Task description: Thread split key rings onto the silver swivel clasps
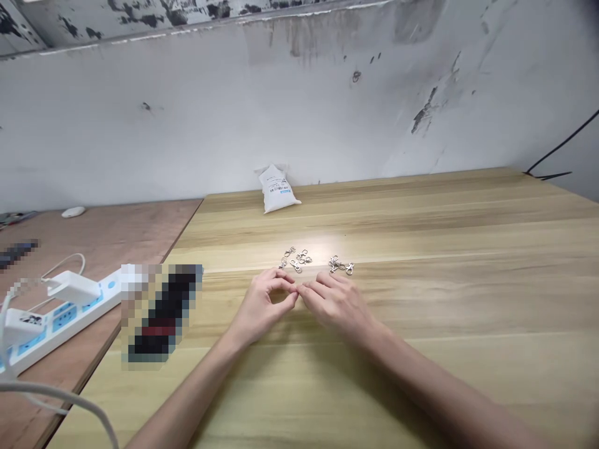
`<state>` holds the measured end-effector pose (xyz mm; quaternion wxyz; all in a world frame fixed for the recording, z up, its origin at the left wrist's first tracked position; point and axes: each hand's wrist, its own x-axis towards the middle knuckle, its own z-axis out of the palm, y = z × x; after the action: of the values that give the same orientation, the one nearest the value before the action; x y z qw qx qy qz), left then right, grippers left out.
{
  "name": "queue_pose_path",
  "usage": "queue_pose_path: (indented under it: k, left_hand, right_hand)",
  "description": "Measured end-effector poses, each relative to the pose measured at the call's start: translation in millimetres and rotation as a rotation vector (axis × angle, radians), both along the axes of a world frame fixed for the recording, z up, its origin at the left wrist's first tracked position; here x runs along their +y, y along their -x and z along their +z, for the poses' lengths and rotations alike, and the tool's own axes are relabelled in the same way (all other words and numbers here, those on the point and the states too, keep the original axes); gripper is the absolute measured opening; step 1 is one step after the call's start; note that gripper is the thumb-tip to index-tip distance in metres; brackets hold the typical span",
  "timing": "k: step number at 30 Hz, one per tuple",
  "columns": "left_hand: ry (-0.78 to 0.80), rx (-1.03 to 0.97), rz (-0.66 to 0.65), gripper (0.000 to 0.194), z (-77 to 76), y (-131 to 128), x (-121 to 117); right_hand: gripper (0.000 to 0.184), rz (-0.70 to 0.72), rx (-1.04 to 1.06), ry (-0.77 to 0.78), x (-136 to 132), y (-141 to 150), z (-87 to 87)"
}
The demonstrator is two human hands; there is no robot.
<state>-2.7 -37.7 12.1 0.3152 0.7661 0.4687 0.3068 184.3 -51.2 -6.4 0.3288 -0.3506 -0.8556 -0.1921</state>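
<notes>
Bare forearms (187, 390) reach across a pale wooden table (444, 249); left hand (259, 307) and right hand (335, 304), both empty, touch fingertips (294, 290); about eight silver swivel clasps (297, 259) in two clusters lie just beyond, at 12 o'clock.

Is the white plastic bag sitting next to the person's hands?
No, the white printed bag sits at the far edge of the light wooden table.

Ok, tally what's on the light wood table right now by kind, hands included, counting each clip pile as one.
Piles of silver clips: 2
White bag: 1
Pixelated item, kind hidden: 1
Hands: 2
Total: 6
</notes>
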Motion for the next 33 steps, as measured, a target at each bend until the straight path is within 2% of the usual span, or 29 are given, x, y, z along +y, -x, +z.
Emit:
queue_pose_path:
  k: [3, 5, 7, 9, 15, 17, 19, 22, 24, 25, 27, 29, 30, 32, 33]
  left_hand:
    - [-0.071, 0.062, -0.005, 0.008, 0.7, 0.2, -0.3]
    - [-0.134, 0.101, -0.018, 0.010, 2.3, 0.8, -1.0]
    - [-0.208, 0.114, -0.031, 0.013, 4.4, 1.9, -2.0]
    - [-0.286, 0.115, -0.032, 0.015, 6.6, 3.6, -2.6]
    - [-0.637, 0.100, -0.007, 0.012, 11.7, 7.1, -2.9]
    - [-0.761, 0.092, -0.010, 0.012, 13.0, 5.5, -4.5]
    - [-0.852, 0.089, 0.000, 0.012, 14.1, 2.5, -6.9]
    - [-0.944, 0.104, 0.037, 0.012, 14.8, 0.4, -8.1]
    - [-0.944, 0.179, 0.037, 0.012, 14.5, 4.7, -4.4]
    - [-0.916, 0.239, 0.027, 0.011, 14.0, 9.0, -1.0]
    - [-0.752, 0.397, -0.009, 0.012, 12.4, 20.7, 7.4]
    - [-0.605, 0.487, -0.023, 0.014, 10.1, 33.2, 15.7]
    - [-0.555, 0.526, -0.039, 0.014, 8.8, 38.6, 19.0]
    - [-0.490, 0.568, -0.062, 0.015, 6.9, 46.3, 23.0]
    - [-0.462, 0.572, -0.075, 0.015, 6.4, 48.7, 23.9]
  right_hand:
    - [0.018, 0.023, 0.013, 0.061, 0.8, 0.6, -2.8]
    - [0.019, 0.054, 0.086, 0.192, 1.0, 0.6, -4.0]
    - [0.018, 0.104, 0.231, 0.424, 0.8, -0.1, -2.9]
    - [0.020, 0.192, 0.418, 0.721, 0.3, -1.4, 1.1]
    - [0.039, 0.483, 1.046, 1.581, 1.7, -4.6, 14.4]
    - [0.043, 0.559, 1.125, 1.807, 2.6, -4.7, 13.5]
    - [0.042, 0.619, 1.120, 1.985, 1.8, -3.7, 10.5]
    - [0.040, 0.636, 1.008, 2.115, -2.1, -0.6, 6.0]
    - [0.036, 0.574, 0.909, 2.013, -3.2, -0.5, 5.1]
    - [0.032, 0.509, 0.857, 1.872, -2.4, -2.2, 5.3]
    - [0.022, 0.315, 0.723, 1.448, 2.3, -9.7, 5.9]
    - [0.017, 0.084, 0.524, 0.949, 9.6, -21.2, 5.7]
    - [0.016, -0.009, 0.410, 0.757, 13.5, -27.3, 5.1]
    - [0.018, -0.128, 0.230, 0.528, 19.9, -37.8, 3.3]
    - [0.019, -0.162, 0.164, 0.471, 21.9, -41.4, 2.4]
